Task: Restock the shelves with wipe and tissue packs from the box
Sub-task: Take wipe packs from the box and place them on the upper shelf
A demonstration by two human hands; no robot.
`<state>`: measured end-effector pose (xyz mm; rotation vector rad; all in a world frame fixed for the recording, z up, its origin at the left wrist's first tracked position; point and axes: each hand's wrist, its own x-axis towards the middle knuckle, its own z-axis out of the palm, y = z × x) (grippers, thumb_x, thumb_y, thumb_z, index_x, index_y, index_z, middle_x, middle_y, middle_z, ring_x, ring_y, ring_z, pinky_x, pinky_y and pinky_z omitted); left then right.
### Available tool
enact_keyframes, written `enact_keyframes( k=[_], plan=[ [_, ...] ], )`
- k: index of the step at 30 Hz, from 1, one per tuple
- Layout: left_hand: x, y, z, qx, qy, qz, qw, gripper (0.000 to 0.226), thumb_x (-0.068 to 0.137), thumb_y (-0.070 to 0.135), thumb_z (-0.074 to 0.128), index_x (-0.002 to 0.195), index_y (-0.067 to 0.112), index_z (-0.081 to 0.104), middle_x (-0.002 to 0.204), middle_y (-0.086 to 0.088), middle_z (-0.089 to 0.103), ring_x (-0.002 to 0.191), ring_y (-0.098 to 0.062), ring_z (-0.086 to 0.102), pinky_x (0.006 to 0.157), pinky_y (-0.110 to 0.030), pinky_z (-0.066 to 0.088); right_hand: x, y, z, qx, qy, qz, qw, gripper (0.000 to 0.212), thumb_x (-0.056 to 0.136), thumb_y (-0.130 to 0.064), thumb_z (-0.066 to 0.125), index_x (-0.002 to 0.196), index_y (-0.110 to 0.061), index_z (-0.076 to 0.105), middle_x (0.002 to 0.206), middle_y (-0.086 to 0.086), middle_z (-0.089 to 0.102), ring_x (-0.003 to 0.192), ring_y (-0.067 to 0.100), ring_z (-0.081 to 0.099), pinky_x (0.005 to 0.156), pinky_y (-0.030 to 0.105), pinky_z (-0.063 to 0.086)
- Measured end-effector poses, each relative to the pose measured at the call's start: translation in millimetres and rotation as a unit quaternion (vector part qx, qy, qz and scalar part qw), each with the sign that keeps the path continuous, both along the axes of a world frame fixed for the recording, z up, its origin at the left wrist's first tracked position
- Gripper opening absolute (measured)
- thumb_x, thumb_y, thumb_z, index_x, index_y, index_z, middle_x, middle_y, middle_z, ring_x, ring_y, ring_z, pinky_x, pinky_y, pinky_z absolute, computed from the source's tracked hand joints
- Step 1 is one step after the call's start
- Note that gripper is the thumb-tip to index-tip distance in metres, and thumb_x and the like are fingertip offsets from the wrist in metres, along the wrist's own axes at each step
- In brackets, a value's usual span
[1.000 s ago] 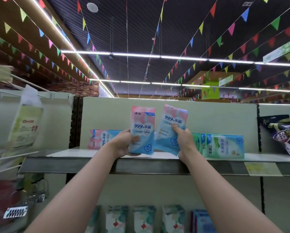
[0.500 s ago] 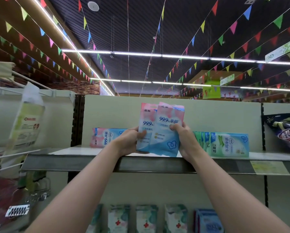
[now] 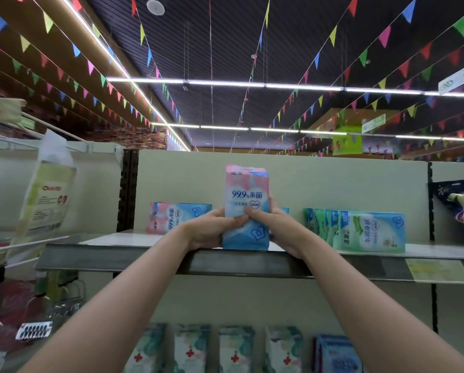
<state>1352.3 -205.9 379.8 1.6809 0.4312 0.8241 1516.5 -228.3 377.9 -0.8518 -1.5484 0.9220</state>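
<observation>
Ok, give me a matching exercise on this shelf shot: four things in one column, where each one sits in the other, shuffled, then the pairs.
Things
1. pink-and-blue wipe packs
2. green wipe packs
3. pink-and-blue pack lying sideways
4. red-cross packs

Places
A. on the shelf below
B. upright on the top shelf edge, gripped between the left hand and right hand
C. on the top shelf, left of the hands
D. in a row on the top shelf, right of the hands

Pairs: 1-B, 2-D, 3-C, 4-A
</observation>
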Motion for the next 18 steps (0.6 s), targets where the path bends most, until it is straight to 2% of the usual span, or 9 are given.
enact_keyframes(
  k=[2,4,6,8,10,12,14,16,18],
  plan=[
    [0.6,-2.9,-0.6,0.035,0.042,0.034,0.998,0.021,0.096,0.018,0.046,0.115,0.021,0.055,0.11,-0.001,0.067,0.097,-0.016,0.067,0.092,-0.032,0.052,0.7,-0.5,0.1,-0.017,-0.013,0.02,1.0,0.043,0.092,-0.02,0.057,0.133,-0.015,0.045,0.11,0.001,0.067,0.083,0.011,0.068,0.059,0.019,0.054],
    [1.8,-2.8,-0.4,0.092,0.112,0.076,0.987,0.022,0.095,0.026,0.048,0.117,0.03,0.05,0.119,0.001,0.063,0.11,-0.016,0.061,0.1,-0.034,0.047,3.2,3.0,-0.8,-0.026,-0.008,0.023,0.999,0.041,0.091,-0.02,0.058,0.131,-0.016,0.048,0.113,0.004,0.068,0.089,0.017,0.069,0.067,0.026,0.057],
    [4.4,0.3,0.2,0.132,0.181,0.117,0.968,0.033,0.093,0.038,0.05,0.126,0.034,0.043,0.128,0.004,0.058,0.119,-0.016,0.055,0.102,-0.037,0.044,4.6,7.3,-0.3,-0.032,-0.001,0.008,0.999,0.043,0.09,-0.02,0.061,0.131,-0.018,0.047,0.118,0.006,0.067,0.098,0.025,0.067,0.079,0.035,0.057],
    [9.1,4.6,2.5,0.151,0.227,0.156,0.949,0.056,0.086,0.053,0.055,0.135,0.034,0.036,0.129,0.008,0.056,0.118,-0.014,0.053,0.096,-0.035,0.045,6.8,8.9,2.7,-0.03,0.002,-0.003,1.0,0.042,0.09,-0.016,0.061,0.129,-0.015,0.047,0.116,0.008,0.066,0.099,0.027,0.067,0.082,0.038,0.056],
    [14.6,10.0,7.6,0.159,0.27,0.188,0.931,0.062,0.081,0.06,0.056,0.132,0.029,0.04,0.117,0.007,0.058,0.103,-0.013,0.056,0.087,-0.028,0.045,13.9,9.0,9.4,-0.019,-0.007,-0.008,1.0,0.037,0.089,-0.011,0.06,0.124,-0.013,0.048,0.108,0.007,0.066,0.09,0.024,0.066,0.076,0.035,0.057],
    [17.4,16.0,19.4,0.16,0.32,0.182,0.916,0.045,0.088,0.052,0.053,0.121,0.023,0.048,0.104,0.003,0.057,0.087,-0.013,0.057,0.085,-0.027,0.046,24.6,10.1,20.9,0.001,-0.048,-0.045,0.998,0.038,0.088,-0.008,0.06,0.121,-0.018,0.046,0.105,0.005,0.065,0.085,0.022,0.065,0.074,0.034,0.058],
    [18.2,24.5,35.7,0.154,0.363,0.167,0.904,0.029,0.094,0.04,0.05,0.113,0.018,0.05,0.105,-0.003,0.059,0.086,-0.015,0.061,0.087,-0.03,0.049,39.7,16.7,38.4,0.023,-0.122,-0.101,0.987,0.038,0.086,-0.007,0.063,0.117,-0.022,0.045,0.107,0.005,0.065,0.089,0.024,0.065,0.081,0.039,0.055],
    [16.5,37.6,49.2,0.174,0.395,0.185,0.883,0.018,0.097,0.024,0.048,0.109,0.012,0.054,0.101,-0.005,0.061,0.082,-0.016,0.063,0.084,-0.028,0.051,49.7,22.5,53.9,0.036,-0.204,-0.146,0.967,0.04,0.085,-0.007,0.064,0.115,-0.024,0.044,0.106,0.004,0.064,0.092,0.024,0.063,0.083,0.04,0.054],
    [15.3,53.6,59.1,0.204,0.435,0.213,0.851,0.011,0.097,0.013,0.047,0.098,0.01,0.058,0.091,-0.003,0.063,0.075,-0.015,0.063,0.076,-0.023,0.051,53.2,29.0,66.6,0.037,-0.306,-0.175,0.935,0.043,0.084,-0.01,0.065,0.117,-0.027,0.043,0.108,0.003,0.063,0.095,0.023,0.063,0.082,0.039,0.054]
  ],
)
